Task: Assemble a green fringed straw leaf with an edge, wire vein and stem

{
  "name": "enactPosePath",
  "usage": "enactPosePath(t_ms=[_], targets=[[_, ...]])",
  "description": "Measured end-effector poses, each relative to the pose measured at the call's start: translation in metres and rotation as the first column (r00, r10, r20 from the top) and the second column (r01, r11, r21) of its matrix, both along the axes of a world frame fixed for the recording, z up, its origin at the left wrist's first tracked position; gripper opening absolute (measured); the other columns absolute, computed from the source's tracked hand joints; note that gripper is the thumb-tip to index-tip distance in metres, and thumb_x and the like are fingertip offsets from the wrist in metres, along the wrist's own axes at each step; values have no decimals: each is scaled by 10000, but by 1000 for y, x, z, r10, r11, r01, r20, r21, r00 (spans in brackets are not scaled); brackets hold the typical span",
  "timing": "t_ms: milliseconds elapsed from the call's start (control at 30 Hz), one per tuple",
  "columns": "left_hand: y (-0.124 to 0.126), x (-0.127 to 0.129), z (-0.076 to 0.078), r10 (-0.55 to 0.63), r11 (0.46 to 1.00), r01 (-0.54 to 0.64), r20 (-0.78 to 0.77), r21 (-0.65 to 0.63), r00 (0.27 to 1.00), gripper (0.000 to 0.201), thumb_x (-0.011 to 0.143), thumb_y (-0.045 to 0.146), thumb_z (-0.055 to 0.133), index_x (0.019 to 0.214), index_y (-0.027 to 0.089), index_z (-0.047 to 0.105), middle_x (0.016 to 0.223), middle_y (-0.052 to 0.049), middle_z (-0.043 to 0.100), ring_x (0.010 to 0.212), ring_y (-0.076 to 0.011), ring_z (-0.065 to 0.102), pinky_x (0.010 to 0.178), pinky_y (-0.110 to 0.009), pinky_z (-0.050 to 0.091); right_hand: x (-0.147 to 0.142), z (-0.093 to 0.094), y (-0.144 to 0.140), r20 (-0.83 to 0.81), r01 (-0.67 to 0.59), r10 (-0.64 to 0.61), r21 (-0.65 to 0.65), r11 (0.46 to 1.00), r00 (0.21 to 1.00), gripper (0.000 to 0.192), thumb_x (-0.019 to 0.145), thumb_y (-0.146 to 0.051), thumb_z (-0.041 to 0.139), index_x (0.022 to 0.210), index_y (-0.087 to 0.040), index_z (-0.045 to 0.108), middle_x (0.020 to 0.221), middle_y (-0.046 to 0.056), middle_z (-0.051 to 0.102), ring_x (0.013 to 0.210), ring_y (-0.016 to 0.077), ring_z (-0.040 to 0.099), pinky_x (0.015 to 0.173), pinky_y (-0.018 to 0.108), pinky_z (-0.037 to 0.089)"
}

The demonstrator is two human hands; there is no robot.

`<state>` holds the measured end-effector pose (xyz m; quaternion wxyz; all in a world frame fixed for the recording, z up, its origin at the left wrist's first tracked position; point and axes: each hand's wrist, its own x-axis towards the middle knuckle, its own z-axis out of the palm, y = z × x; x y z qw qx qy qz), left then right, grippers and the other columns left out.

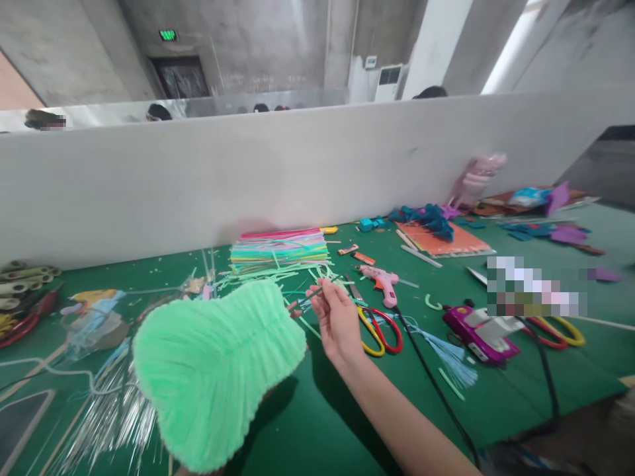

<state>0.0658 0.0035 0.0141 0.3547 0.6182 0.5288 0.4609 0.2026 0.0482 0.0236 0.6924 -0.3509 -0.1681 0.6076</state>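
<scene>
A large fuzzy light-green leaf-shaped piece (218, 363), made of pipe cleaners side by side, is held above the table at the left of centre. Behind it most of my left hand (294, 311) is hidden; only what look like fingertips show at its right edge. My right hand (340, 320) is closed in a pinch, palm side partly toward me, just right of the leaf piece. Between its thumb and fingers runs a thin dark stem (307, 300), pointing toward the leaf's edge. Red-and-yellow-handled scissors (380, 330) lie beside my right wrist.
Bundled coloured pipe cleaners (278, 251) lie by the white partition (297, 172). A pink glue gun (381, 281) rests right of my hand, its black cord trailing forward. Further right sits a purple power strip (479, 337). Silver strands (112, 410) spread at the left.
</scene>
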Motion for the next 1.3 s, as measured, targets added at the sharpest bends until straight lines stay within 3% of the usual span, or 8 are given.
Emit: enactPosePath(t_ms=[167,333,767,833,933,1000,1167,1300], targets=[[2,23,6,17,996,-35,196,86,980,420,924,392,494,1330,286,470,1345,-69,562,1207,-226,543,1003,-343,450,-28,9,-24,-102,-98,97,-2,995,990,253,696,-360,782,797,-175,642,757,22,700,653,111,673,611,178,572],[6,25,9,114,983,-160,394,86,912,362,922,468,452,1024,207,680,1360,-72,564,1242,-244,523,1054,-364,400,-34,8,-32,-232,-131,119,-37,991,965,239,656,-316,817,756,-178,649,749,-3,683,645,97,661,657,184,582],[37,-37,34,-146,939,317,680,-134,719,323,870,402,572,656,160,568,668,-40,715,831,-252,719,791,-365,552,-19,-24,-72,6,-380,381,-23,925,925,356,735,-363,759,1051,-218,681,991,66,709,794,163,693,677,251,554],[44,-54,38,-163,893,396,666,-214,728,312,852,408,594,666,160,562,656,-43,707,795,-256,724,680,-327,575,-3,-30,-87,93,-476,474,-5,880,876,373,745,-338,756,1086,-224,657,1012,68,689,837,170,687,721,273,545],[53,-79,41,-193,821,476,631,-316,752,300,839,415,607,675,166,571,705,-72,729,768,-240,728,592,-270,576,24,-35,-103,320,-796,758,-17,605,569,357,791,-358,713,1113,-219,645,997,83,686,862,189,684,774,328,527],[55,-90,41,-220,782,511,608,-357,762,308,850,428,585,679,172,582,734,-89,740,734,-228,729,551,-249,571,36,-33,-105,442,-827,769,-101,554,461,328,839,-423,641,1075,-196,663,948,95,702,845,188,682,787,348,519],[43,-86,44,-309,696,604,597,-388,740,318,863,415,560,685,155,603,705,-144,739,656,-250,725,522,-276,565,30,-13,-81,489,-728,682,-127,673,545,414,859,-496,582,1096,-164,653,1015,126,706,929,211,666,838,373,511],[32,-67,44,-420,543,722,606,-428,675,314,875,419,535,733,149,606,726,-166,746,668,-262,727,545,-291,561,5,1,-46,485,-677,615,-63,733,622,400,849,-487,600,1110,-190,661,1123,97,674,1044,207,618,859,336,491]])
